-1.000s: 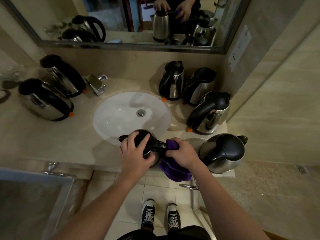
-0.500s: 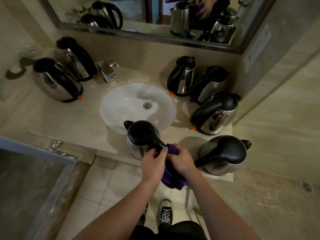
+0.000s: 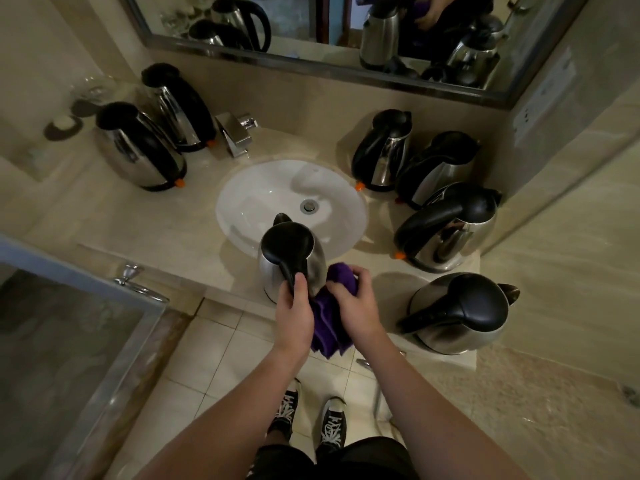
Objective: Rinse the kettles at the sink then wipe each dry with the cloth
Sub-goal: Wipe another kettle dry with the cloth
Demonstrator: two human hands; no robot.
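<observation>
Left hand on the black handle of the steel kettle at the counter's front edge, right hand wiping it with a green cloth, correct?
Not quite: the cloth is purple, not green. The head view shows the left hand holding the black handle of the steel kettle at the counter's front edge, while the right hand presses the purple cloth against its side.

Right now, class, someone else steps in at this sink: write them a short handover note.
Left hand grips the handle of the kettle at the counter's front edge. Right hand holds the purple cloth against its side.
Two kettles stand left of the sink, four right.
Done: cannot tell which are rinsed or dried.
Left: finish wiping this kettle, then check the others.
</observation>
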